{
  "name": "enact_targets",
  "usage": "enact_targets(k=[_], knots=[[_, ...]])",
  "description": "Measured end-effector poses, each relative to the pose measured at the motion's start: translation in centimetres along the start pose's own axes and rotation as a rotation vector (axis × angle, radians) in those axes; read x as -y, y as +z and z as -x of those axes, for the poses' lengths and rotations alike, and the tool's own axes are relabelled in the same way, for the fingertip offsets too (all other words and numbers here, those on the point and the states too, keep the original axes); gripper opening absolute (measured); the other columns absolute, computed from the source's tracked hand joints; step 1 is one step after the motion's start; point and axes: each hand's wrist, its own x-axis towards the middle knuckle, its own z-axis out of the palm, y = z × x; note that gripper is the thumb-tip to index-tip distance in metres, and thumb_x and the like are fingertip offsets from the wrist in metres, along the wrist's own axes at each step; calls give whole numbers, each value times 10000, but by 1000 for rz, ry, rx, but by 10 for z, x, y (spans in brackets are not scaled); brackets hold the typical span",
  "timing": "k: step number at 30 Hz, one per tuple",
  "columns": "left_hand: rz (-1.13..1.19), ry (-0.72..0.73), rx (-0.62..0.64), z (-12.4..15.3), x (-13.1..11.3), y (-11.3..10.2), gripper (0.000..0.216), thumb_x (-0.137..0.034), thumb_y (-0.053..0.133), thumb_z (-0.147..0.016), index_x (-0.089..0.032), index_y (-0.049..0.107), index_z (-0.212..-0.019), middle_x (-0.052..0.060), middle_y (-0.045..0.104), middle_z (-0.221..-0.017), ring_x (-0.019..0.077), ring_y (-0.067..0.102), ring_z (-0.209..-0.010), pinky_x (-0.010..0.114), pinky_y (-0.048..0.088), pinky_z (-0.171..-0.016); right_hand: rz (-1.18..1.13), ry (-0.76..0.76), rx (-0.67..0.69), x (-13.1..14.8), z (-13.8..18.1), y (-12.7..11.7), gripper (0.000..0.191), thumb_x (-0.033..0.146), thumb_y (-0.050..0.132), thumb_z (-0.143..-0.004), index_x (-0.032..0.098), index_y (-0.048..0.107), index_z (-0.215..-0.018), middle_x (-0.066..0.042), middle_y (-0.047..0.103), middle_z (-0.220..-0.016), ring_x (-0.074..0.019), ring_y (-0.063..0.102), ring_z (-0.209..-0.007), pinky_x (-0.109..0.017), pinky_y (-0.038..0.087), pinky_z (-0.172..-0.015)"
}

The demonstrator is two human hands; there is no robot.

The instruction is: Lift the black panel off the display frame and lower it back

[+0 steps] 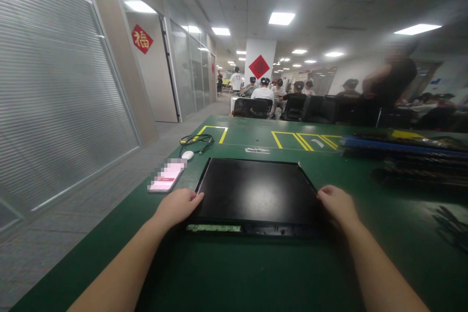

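A black flat display panel (256, 190) lies face up in front of me, with a thin frame round its edge. Along its near side runs a strip of green circuit board (214, 228). My left hand (180, 204) grips the panel's left edge, thumb on top and fingers mostly hidden underneath. On the opposite side my right hand (338, 203) is closed on the right edge, its fingertips partly out of sight. Whether the panel rests fully on the table cannot be made out.
The green table (256, 273) bears a phone (166, 178), a white oval case (187, 155) and a coiled black cable (197, 142) at left. Stacked dark panels (405, 156) stand at right, blurred. Loose cables (451, 226) lie nearer. Several people sit beyond the table; one person (393, 78) stands at right.
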Motion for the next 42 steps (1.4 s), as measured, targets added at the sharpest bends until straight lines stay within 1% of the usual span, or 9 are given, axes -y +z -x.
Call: enact_targets(k=[6,10,16,23,29,36,42], knots=[[-47,1,4,0,-1,0,533,-515,363,-949,-217,703,-666,153,773,-814,314,707,-772,344,395,-599,28,-1,9,3,2,-1,196,309,567,-802,228,744,-825,-53,751,-844,-215,657,-780,-281,434,-631],[-78,-11,6,0,-2,1,536,-511,367,-951,-211,734,-702,162,783,-858,316,713,-809,342,413,-620,17,19,11,4,2,-1,200,315,563,-805,233,744,-823,-53,750,-847,-213,658,-768,-280,429,-616],[-117,-34,23,2,-6,-1,534,-497,361,-969,-201,742,-741,180,784,-894,337,720,-843,354,431,-636,11,3,8,4,3,-1,194,307,549,-817,234,729,-800,-45,742,-820,-209,662,-771,-275,427,-623],[-166,-55,31,5,-11,-2,545,-482,340,-980,-194,761,-789,183,786,-926,338,730,-879,361,459,-661,23,21,33,3,2,0,208,323,538,-813,235,724,-840,-50,739,-846,-218,649,-779,-288,432,-635],[-210,-48,25,7,-14,-2,563,-450,308,-997,-172,781,-871,202,783,-984,362,733,-943,400,496,-725,23,24,43,1,0,1,219,335,538,-812,231,724,-864,-62,749,-897,-228,654,-807,-302,437,-658],[-243,-57,41,9,-20,-1,568,-432,308,-1004,-150,795,-924,215,782,-1025,366,733,-977,425,523,-772,41,-6,27,1,2,1,216,322,528,-817,223,719,-839,-60,743,-854,-218,645,-779,-298,424,-647],[-286,-69,40,8,-21,3,549,-402,330,-1002,-127,802,-944,231,779,-1026,378,738,-972,442,535,-783,37,8,40,2,1,0,216,316,523,-823,224,717,-851,-55,736,-856,-223,643,-813,-296,425,-660]])
